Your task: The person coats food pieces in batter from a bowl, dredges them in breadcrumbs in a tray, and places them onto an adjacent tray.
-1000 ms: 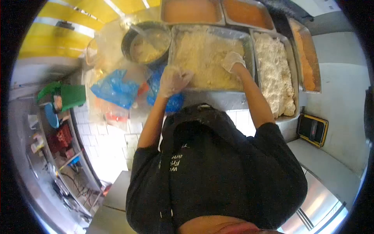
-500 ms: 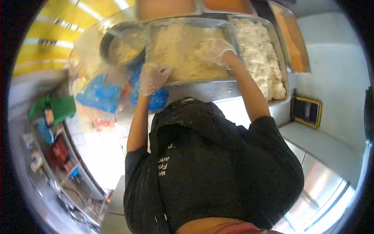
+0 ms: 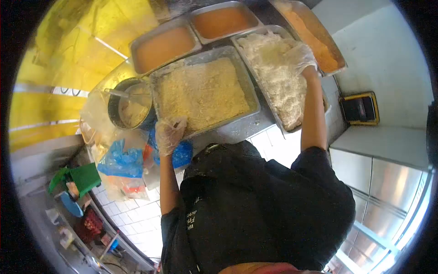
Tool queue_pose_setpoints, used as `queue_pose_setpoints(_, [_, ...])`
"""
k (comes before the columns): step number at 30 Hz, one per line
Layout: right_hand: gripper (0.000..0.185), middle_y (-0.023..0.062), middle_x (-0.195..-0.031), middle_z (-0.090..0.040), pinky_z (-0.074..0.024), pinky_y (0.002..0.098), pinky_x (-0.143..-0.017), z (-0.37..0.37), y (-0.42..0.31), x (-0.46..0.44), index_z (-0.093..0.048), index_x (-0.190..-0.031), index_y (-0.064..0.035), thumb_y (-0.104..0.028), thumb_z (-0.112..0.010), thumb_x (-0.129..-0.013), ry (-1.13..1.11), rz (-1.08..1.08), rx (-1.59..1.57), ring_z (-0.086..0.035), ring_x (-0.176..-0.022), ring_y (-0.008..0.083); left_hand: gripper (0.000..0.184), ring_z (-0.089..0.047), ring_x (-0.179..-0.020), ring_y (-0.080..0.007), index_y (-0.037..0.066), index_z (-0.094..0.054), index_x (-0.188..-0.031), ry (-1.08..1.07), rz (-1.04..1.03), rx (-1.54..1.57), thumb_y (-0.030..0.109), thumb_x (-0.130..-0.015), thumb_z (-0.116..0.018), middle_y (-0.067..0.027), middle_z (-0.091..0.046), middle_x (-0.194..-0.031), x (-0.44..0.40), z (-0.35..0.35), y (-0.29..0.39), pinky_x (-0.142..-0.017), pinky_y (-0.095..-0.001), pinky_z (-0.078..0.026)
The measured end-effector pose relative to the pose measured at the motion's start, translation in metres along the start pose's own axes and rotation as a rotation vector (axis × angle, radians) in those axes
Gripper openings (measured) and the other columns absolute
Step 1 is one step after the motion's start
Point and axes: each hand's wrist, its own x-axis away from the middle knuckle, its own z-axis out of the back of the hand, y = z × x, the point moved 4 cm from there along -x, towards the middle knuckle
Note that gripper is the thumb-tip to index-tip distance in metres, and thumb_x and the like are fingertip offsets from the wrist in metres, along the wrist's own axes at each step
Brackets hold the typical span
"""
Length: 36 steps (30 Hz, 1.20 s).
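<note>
My left hand (image 3: 169,135), in a clear plastic glove, is closed on the near left corner of a metal tray (image 3: 253,93) of yellow crumbs (image 3: 203,93). Over the far part of a long tray (image 3: 284,129) of lumpy white flour (image 3: 280,89) is my right hand (image 3: 301,57), gloved too and blurred by motion. Its fingers point left and look curled around a blurred yellowish mass (image 3: 275,55); I cannot make out what that is.
A dark pot (image 3: 114,109) with pale contents and a utensil stands left of the crumb tray. Behind are two trays of orange liquid (image 3: 165,48) (image 3: 224,22); an orange powder tray (image 3: 311,36) lies far right. Blue plastic bags (image 3: 121,160) hang at the counter's near left.
My right hand has moved right, from the yellow crumbs to above the flour tray. My left hand stays at the crumb tray's near left corner. The camera view has turned and shifted.
</note>
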Motion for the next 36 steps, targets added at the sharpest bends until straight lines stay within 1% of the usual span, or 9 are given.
queue_pose_setpoints(9, [0.047, 0.0154, -0.108, -0.073, -0.053, 0.0452, -0.09, 0.05, 0.131, 0.067, -0.07, -0.117, -0.013, -0.051, -0.066, -0.089, -0.019, 0.026, 0.468, -0.067, -0.101, 0.0364, 0.017, -0.068, -0.07, -0.036, 0.009, -0.078, -0.084, 0.034, -0.094, -0.017, 0.026, -0.083, -0.075, -0.015, -0.072, -0.079, 0.0, -0.007, -0.004, -0.066, -0.0445, -0.052])
queue_pose_setpoints(12, [0.047, 0.0127, -0.114, -0.071, -0.0529, 0.0443, -0.091, 0.039, 0.164, 0.093, -0.066, -0.121, -0.0132, -0.05, -0.064, -0.092, -0.147, -0.299, 0.367, -0.067, -0.101, 0.0366, 0.015, -0.068, -0.071, -0.0351, 0.011, -0.078, -0.087, 0.053, -0.264, -0.091, 0.024, -0.082, -0.075, -0.0147, -0.072, -0.08, 0.001, -0.008, -0.007, -0.067, -0.0437, -0.051])
queue_pose_setpoints(19, [0.04, 0.0166, -0.115, -0.069, -0.0543, 0.0467, -0.089, 0.009, 0.214, 0.15, -0.065, -0.122, -0.013, -0.042, -0.062, -0.094, -0.134, -0.286, 0.333, -0.068, -0.104, 0.0355, 0.023, -0.065, -0.084, -0.0344, 0.013, -0.076, -0.103, -0.024, -0.286, -0.123, 0.023, -0.083, -0.073, -0.0108, -0.072, -0.094, 0.007, -0.018, -0.027, -0.072, -0.0463, -0.048])
queue_pose_setpoints(23, [0.036, 0.0195, -0.111, -0.071, -0.0546, 0.0476, -0.091, -0.012, 0.161, 0.153, -0.063, -0.123, -0.0094, -0.034, -0.053, -0.099, -0.326, -0.25, 0.555, -0.069, -0.106, 0.0351, 0.023, -0.064, -0.088, -0.033, 0.018, -0.075, -0.106, -0.082, -0.139, -0.203, 0.024, -0.085, -0.069, -0.0063, -0.072, -0.101, 0.009, -0.028, -0.046, -0.075, -0.0448, -0.048])
queue_pose_setpoints(25, [0.04, 0.0233, -0.122, -0.068, -0.052, 0.0487, -0.099, -0.028, 0.121, 0.168, -0.064, -0.126, -0.0056, -0.027, -0.044, -0.099, -0.329, -0.615, 0.309, -0.065, -0.117, 0.0385, 0.023, -0.064, -0.089, -0.0327, 0.019, -0.075, -0.106, -0.086, -0.192, -0.153, 0.024, -0.085, -0.069, -0.006, -0.071, -0.101, 0.011, -0.025, -0.043, -0.075, -0.0447, -0.047])
queue_pose_setpoints(28, [0.042, 0.0252, -0.123, -0.067, -0.0503, 0.0478, -0.102, -0.063, 0.117, 0.186, -0.065, -0.126, -0.0035, -0.024, -0.043, -0.096, -0.228, -0.058, 0.481, -0.064, -0.117, 0.0409, 0.021, -0.065, -0.086, -0.033, 0.018, -0.076, -0.104, -0.048, -0.307, -0.135, 0.025, -0.085, -0.07, -0.0077, -0.072, -0.097, 0.009, -0.019, -0.026, -0.074, -0.045, -0.048])
queue_pose_setpoints(30, [0.04, 0.025, -0.119, -0.069, -0.054, 0.0495, -0.094, -0.041, 0.122, 0.175, -0.068, -0.12, -0.0014, -0.021, -0.047, -0.093, -0.533, -0.343, 0.431, -0.068, -0.11, 0.0404, 0.02, -0.066, -0.083, -0.0336, 0.016, -0.077, -0.101, -0.023, -0.377, -0.185, 0.025, -0.084, -0.071, -0.0098, -0.072, -0.094, 0.006, -0.012, -0.013, -0.073, -0.0453, -0.049])
queue_pose_setpoints(34, [0.035, 0.0221, -0.111, -0.072, -0.0579, 0.0487, -0.079, -0.038, 0.167, 0.139, -0.069, -0.111, 0.001, -0.023, -0.052, -0.093, -0.403, -0.216, 0.532, -0.072, -0.094, 0.0401, 0.016, -0.068, -0.071, -0.0351, 0.011, -0.078, -0.087, -0.03, -0.079, 0.032, 0.027, -0.084, -0.073, -0.0141, -0.072, -0.079, 0.0, -0.01, -0.004, -0.065, -0.0464, -0.05])
queue_pose_setpoints(36, [0.04, 0.0231, -0.111, -0.072, -0.0567, 0.0479, -0.084, -0.08, 0.192, 0.138, -0.067, -0.115, 0.0014, -0.03, -0.053, -0.095, -0.445, -0.722, -0.366, -0.07, -0.098, 0.0413, 0.018, -0.068, -0.068, -0.0355, 0.01, -0.077, -0.082, 0.026, -0.107, 0.048, 0.027, -0.084, -0.073, -0.015, -0.072, -0.076, 0.003, -0.01, -0.009, -0.063, -0.0466, -0.05])
